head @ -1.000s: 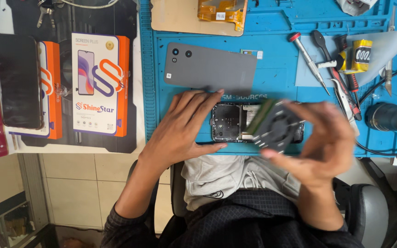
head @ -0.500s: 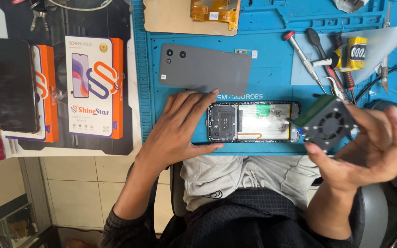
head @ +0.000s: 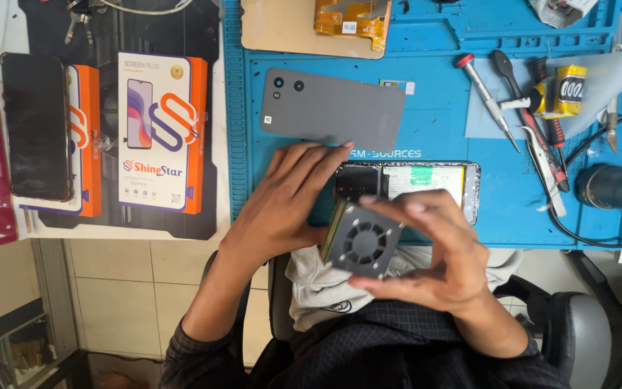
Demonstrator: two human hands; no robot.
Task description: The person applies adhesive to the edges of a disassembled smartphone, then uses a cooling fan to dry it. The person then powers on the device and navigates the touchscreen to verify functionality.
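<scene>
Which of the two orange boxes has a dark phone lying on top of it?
The left orange box, at the bench's far left edge: a black phone covers most of it. The box beside it lies uncovered, its white printed face in full view.

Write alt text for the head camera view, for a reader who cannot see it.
Seen from above, a person's right hand holds a small square grey fan over an opened phone on a blue work mat, while the left hand rests flat on the phone's end. A grey phone back cover lies beyond, with screwdrivers to the right.
</scene>
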